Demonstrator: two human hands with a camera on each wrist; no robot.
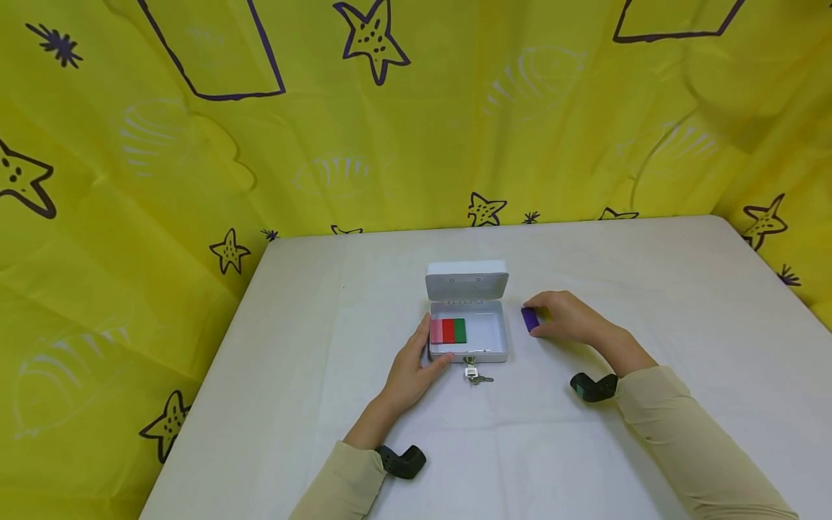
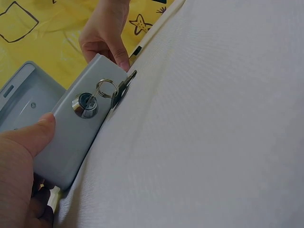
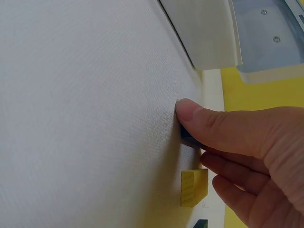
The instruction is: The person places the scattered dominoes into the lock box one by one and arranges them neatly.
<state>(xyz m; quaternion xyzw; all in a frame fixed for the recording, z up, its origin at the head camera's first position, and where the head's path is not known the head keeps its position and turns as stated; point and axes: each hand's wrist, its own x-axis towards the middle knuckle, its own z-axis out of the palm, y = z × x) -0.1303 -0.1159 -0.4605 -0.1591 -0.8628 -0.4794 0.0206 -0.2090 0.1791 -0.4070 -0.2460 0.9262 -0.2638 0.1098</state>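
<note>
A small white metal cash box (image 1: 489,357) stands on the table, its lid (image 1: 466,285) raised. Inside, along the left, pink (image 1: 437,331), red (image 1: 449,331) and green (image 1: 460,331) blocks lie side by side. My left hand (image 1: 409,372) grips the box's left front corner, thumb on the front wall and fingers along the side. To the right of the box, my right hand (image 1: 570,319) pinches a purple block (image 1: 529,318) between thumb and fingers, close over the tabletop. Keys (image 2: 122,90) on a ring hang from the lock (image 2: 85,105) in the front wall.
In the right wrist view a yellow block (image 3: 194,188) stands beyond the right hand, with part of a dark block (image 3: 201,223) at the bottom edge. A white cloth covers the table (image 1: 325,347). A yellow patterned curtain (image 1: 416,144) hangs behind it and at the sides.
</note>
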